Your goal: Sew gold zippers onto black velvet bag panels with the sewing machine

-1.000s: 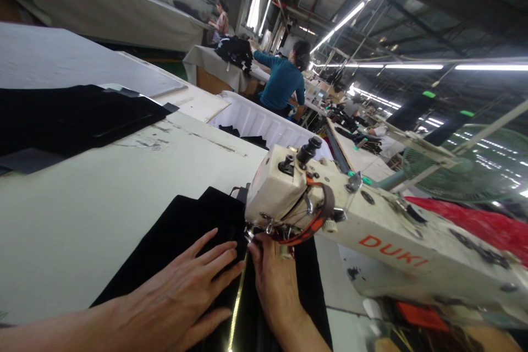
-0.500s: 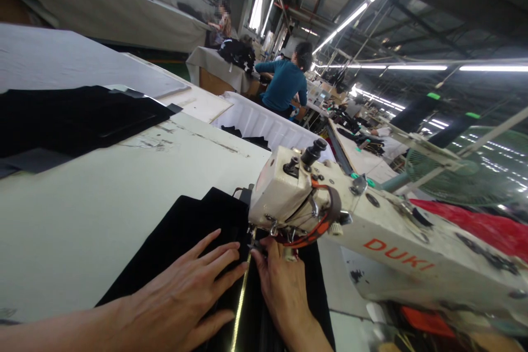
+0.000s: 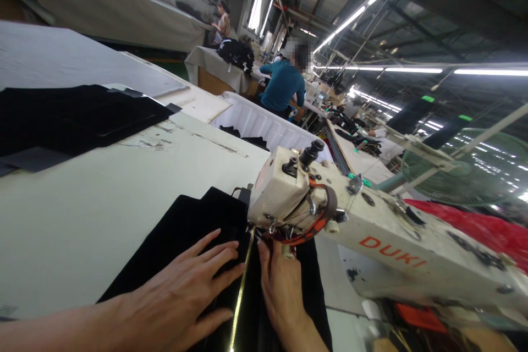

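Note:
Black fabric [image 3: 181, 236] lies under the head of a white sewing machine [image 3: 280, 192]. Along it runs a narrow shiny gold strip [image 3: 240, 300], like a metallic zipper or trim, up to the needle area. My left hand [image 3: 198, 280] rests flat on the fabric left of the strip, fingers spread, fingertips close to it. Right of the strip, my right hand [image 3: 282, 286] is curled beside the presser foot, thumb and forefinger drawn together near a small dark piece. The machine head partly hides its fingertips, so what they grip cannot be made out.
More black fabric [image 3: 74, 118] lies at the left of the pale table [image 3: 165, 170]. A white plastic bin [image 3: 284, 124] with dark pieces stands behind the machine. A fan [image 3: 487, 168] and red cloth [image 3: 474, 231] are at right. A co-worker in teal [image 3: 282, 85] sits further back.
My right thumb and fingers have shifted slightly away from the gold strip, and the dark piece at their tips no longer crosses it. My left hand stays nearly still.

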Motion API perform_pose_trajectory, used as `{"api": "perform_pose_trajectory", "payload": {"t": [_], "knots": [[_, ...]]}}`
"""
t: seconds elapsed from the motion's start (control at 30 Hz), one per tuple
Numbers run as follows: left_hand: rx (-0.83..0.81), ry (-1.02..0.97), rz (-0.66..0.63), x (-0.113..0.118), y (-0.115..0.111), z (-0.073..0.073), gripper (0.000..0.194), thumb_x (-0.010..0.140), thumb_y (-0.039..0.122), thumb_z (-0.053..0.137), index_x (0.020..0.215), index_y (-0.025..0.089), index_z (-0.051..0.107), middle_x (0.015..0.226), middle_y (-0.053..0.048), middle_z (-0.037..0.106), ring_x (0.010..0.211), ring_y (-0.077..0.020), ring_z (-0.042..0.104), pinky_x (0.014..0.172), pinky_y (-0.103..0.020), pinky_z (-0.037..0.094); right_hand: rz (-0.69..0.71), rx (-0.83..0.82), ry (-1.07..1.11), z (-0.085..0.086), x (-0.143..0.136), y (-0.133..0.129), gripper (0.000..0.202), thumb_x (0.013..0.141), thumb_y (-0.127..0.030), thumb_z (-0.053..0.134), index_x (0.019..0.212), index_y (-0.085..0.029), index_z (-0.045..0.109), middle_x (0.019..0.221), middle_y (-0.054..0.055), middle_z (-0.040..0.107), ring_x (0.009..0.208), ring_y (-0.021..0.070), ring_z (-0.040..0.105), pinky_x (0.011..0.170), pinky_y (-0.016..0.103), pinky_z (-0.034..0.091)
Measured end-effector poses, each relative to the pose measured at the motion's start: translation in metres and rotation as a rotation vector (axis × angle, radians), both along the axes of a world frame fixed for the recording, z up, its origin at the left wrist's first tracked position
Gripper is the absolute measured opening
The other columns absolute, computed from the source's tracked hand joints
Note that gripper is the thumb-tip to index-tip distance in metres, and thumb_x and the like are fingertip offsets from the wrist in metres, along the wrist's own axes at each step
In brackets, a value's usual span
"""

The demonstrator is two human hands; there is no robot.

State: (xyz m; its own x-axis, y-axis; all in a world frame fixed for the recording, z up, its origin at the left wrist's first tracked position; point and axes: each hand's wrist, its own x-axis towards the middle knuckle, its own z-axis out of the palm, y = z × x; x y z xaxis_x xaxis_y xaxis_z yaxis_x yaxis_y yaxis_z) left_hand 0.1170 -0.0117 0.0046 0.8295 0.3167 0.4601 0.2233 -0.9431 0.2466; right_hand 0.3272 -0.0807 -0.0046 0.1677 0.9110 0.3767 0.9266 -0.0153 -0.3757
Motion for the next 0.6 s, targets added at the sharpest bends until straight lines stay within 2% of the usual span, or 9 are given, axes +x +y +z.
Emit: {"api": "perform_pose_trajectory", "payload": {"t": [0.07, 0.13, 0.17, 0.23, 0.37, 0.47, 0.6], "knots": [[-0.041, 0.001, 0.019, 0.002, 0.005, -0.004, 0.038, 0.093, 0.038, 0.070, 0.127, 0.022, 0.069, 0.126, -0.008, 0.071, 0.116, -0.0268, 0.068, 0.110, -0.041, 0.051, -0.024, -0.043, 0.024, 0.001, 0.003, -0.002, 0.024, 0.103, -0.036, 0.052, 0.117, -0.022, 0.065, 0.107, 0.008, 0.073, 0.093, 0.0242, 0.074, 0.076, 0.031, 0.060], [-0.129, 0.006, 0.046, 0.005, 0.012, -0.008, 0.023, 0.099, 0.030, 0.061, 0.116, 0.021, 0.074, 0.120, -0.006, 0.073, 0.108, -0.0235, 0.070, 0.102, -0.035, 0.056, -0.024, -0.079, -0.005, 0.002, 0.005, -0.003, 0.024, 0.100, -0.033, 0.057, 0.121, -0.022, 0.065, 0.111, 0.009, 0.072, 0.098, 0.0255, 0.073, 0.080, 0.034, 0.060], [-0.174, 0.014, 0.052, 0.006, 0.014, -0.010, 0.022, 0.101, 0.026, 0.057, 0.112, 0.022, 0.075, 0.117, -0.005, 0.073, 0.105, -0.0217, 0.071, 0.099, -0.032, 0.057, -0.015, -0.097, -0.036, 0.002, 0.005, -0.003, 0.024, 0.101, -0.030, 0.056, 0.122, -0.022, 0.064, 0.112, 0.009, 0.072, 0.098, 0.0256, 0.073, 0.079, 0.034, 0.060], [-0.220, 0.018, 0.048, 0.007, 0.018, -0.012, 0.024, 0.102, 0.021, 0.054, 0.112, 0.024, 0.075, 0.116, -0.003, 0.072, 0.104, -0.0201, 0.069, 0.098, -0.030, 0.056, 0.031, -0.131, -0.112, 0.003, 0.005, -0.003, 0.026, 0.101, -0.026, 0.053, 0.125, -0.023, 0.063, 0.112, 0.009, 0.071, 0.097, 0.0255, 0.072, 0.077, 0.035, 0.061], [-0.131, -0.027, -0.004, 0.008, 0.015, -0.010, 0.029, 0.103, 0.022, 0.051, 0.123, 0.028, 0.071, 0.117, -0.004, 0.069, 0.110, -0.0199, 0.064, 0.104, -0.031, 0.052, 0.141, -0.148, -0.263, 0.004, 0.003, -0.005, 0.038, 0.100, -0.023, 0.050, 0.137, -0.022, 0.056, 0.120, 0.011, 0.069, 0.105, 0.0257, 0.069, 0.084, 0.037, 0.061], [-0.087, -0.035, -0.018, 0.008, 0.011, -0.009, 0.031, 0.105, 0.021, 0.046, 0.122, 0.029, 0.071, 0.113, -0.004, 0.068, 0.107, -0.0188, 0.064, 0.105, -0.031, 0.050, 0.154, -0.160, -0.354, 0.004, 0.003, -0.008, 0.043, 0.100, -0.023, 0.051, 0.142, -0.017, 0.053, 0.121, 0.014, 0.068, 0.107, 0.0267, 0.068, 0.086, 0.040, 0.061], [-0.083, -0.006, -0.034, 0.008, 0.010, -0.009, 0.030, 0.103, 0.018, 0.050, 0.122, 0.030, 0.071, 0.118, -0.002, 0.069, 0.111, -0.0197, 0.063, 0.108, -0.033, 0.047, 0.139, -0.174, -0.376, 0.004, 0.002, -0.007, 0.042, 0.100, -0.020, 0.050, 0.142, -0.016, 0.054, 0.122, 0.015, 0.068, 0.105, 0.0259, 0.069, 0.086, 0.038, 0.062]]}}
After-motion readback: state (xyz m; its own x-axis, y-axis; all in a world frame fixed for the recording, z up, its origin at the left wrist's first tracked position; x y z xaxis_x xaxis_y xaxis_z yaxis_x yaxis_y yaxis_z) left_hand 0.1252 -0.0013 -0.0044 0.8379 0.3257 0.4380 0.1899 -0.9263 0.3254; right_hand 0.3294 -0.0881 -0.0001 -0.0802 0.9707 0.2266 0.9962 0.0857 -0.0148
